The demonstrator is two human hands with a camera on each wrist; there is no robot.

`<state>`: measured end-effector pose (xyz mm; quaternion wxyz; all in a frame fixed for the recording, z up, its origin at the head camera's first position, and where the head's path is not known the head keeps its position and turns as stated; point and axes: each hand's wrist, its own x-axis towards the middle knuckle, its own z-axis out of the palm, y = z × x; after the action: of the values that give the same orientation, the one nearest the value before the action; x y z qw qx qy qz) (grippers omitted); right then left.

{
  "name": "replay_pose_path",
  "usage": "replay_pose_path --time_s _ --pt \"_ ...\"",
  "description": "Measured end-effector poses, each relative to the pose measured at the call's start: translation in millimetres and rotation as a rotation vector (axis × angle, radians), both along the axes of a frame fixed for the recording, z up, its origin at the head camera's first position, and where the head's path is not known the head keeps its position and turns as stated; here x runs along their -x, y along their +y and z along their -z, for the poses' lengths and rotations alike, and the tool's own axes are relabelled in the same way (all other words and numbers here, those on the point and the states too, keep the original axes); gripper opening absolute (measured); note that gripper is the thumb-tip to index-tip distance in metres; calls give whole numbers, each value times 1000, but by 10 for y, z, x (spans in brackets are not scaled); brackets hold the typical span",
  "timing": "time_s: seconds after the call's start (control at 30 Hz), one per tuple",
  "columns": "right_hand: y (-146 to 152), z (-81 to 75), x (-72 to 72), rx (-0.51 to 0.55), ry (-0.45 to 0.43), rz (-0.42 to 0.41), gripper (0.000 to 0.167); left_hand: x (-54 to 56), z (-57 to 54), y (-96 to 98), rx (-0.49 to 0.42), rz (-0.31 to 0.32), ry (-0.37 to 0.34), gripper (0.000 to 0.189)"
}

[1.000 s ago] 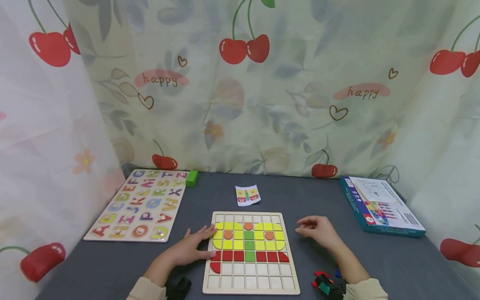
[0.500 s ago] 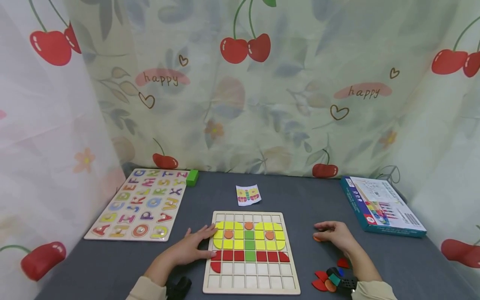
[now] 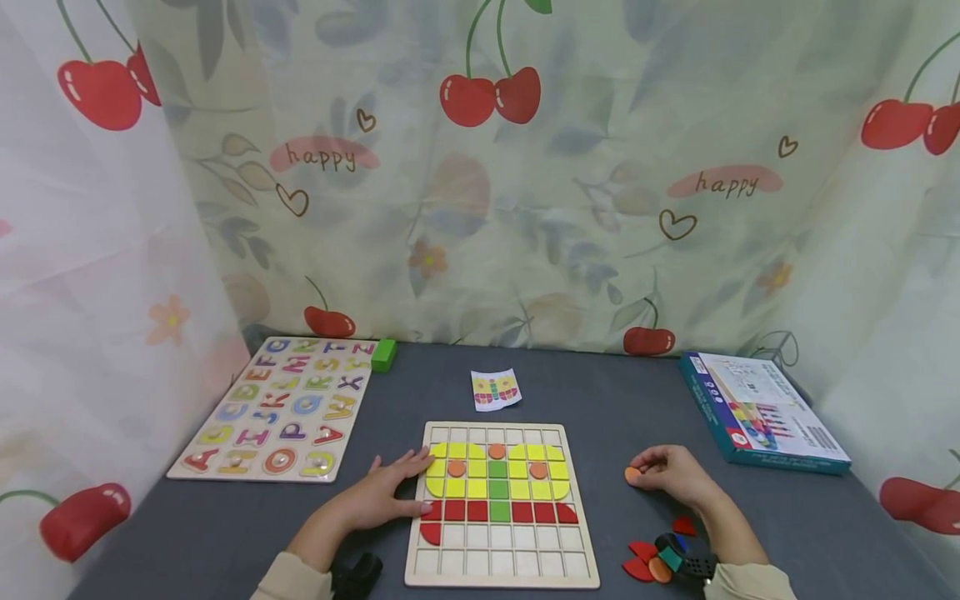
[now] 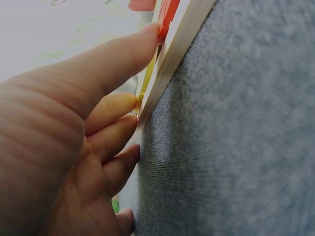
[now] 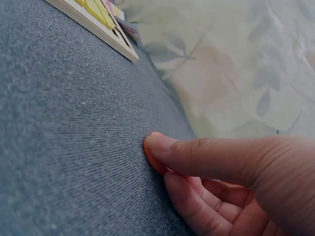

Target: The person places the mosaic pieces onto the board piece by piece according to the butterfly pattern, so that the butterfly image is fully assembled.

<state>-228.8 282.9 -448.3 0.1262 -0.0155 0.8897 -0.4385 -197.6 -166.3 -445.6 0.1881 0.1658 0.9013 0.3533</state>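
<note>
A wooden grid board (image 3: 502, 567) lies in the middle of the table, its upper rows filled with yellow, green, red and orange pieces. My left hand (image 3: 382, 496) rests at the board's left edge with fairly straight fingers. Its thumb (image 4: 142, 39) touches the rim by a red piece in the left wrist view. To the right of the board, my right hand (image 3: 675, 477) pinches a round orange piece (image 5: 153, 157) between thumb and fingers, low over the cloth. The lower rows of the board hold one red quarter-round piece (image 3: 431, 534) at the left.
Loose red pieces (image 3: 639, 571) and another orange disc (image 3: 660, 570) lie near the right wrist. Behind the board is a small picture card (image 3: 495, 390). An alphabet board (image 3: 258, 417) and green block (image 3: 383, 356) stand at left, a flat box (image 3: 765, 412) at right.
My right hand has moved right, away from the board, and now pinches an orange disc whose face shows more. The loose pieces by the wrist came into view. The left hand has stayed put.
</note>
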Motion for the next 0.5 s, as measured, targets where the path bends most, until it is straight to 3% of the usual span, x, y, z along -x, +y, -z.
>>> replay_pose_path --time_s 0.17,0.37,0.5 --pt "-19 5 7 57 -9 -27 29 -2 -2 -1 -1 4 -1 78" --pt "-13 2 46 210 -147 -44 28 3 0 3 -2 7 2 77" --pt "-54 -36 39 205 -160 -111 28 10 6 7 4 6 7 76"
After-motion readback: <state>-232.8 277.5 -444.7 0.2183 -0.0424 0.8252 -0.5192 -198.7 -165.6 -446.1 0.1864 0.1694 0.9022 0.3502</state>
